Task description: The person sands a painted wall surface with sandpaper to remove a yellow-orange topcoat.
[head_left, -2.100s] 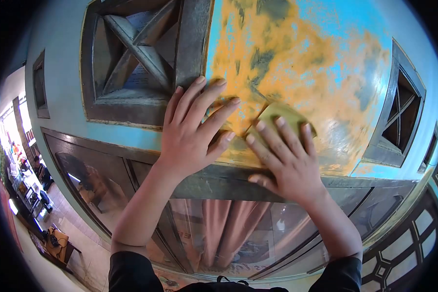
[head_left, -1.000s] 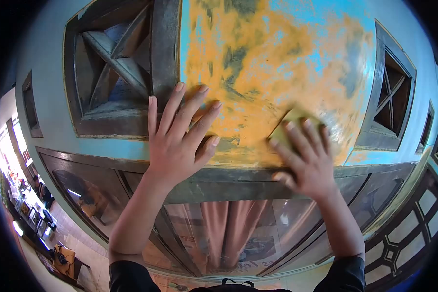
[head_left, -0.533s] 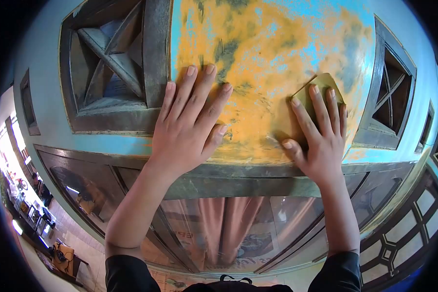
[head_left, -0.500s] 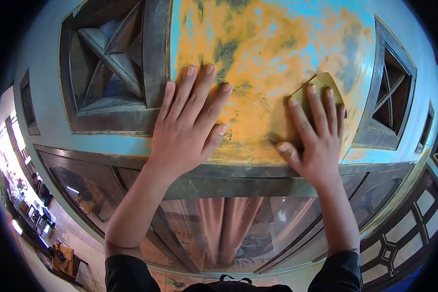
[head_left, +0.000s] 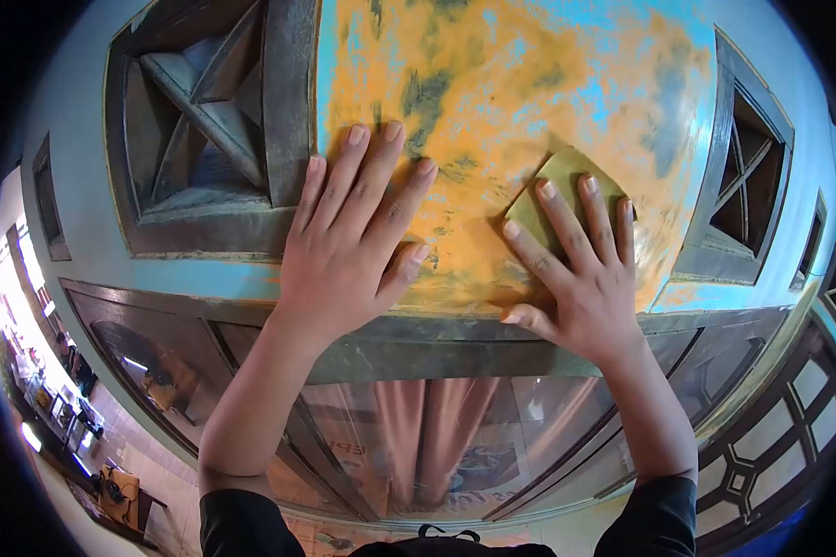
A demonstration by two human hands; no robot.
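the right hand (head_left: 590, 288) lies with spread fingers over an olive-yellow, roughly square sheet (head_left: 567, 176), pressing it flat on the orange, blue and dark-patched wall panel (head_left: 502, 111). the left hand (head_left: 344, 241) grasps nothing, its fingers fanned out on the panel's left part, beside the dark wooden vent frame (head_left: 288, 121) with crossed slats. below both hands runs a dark wooden beam (head_left: 455, 357).
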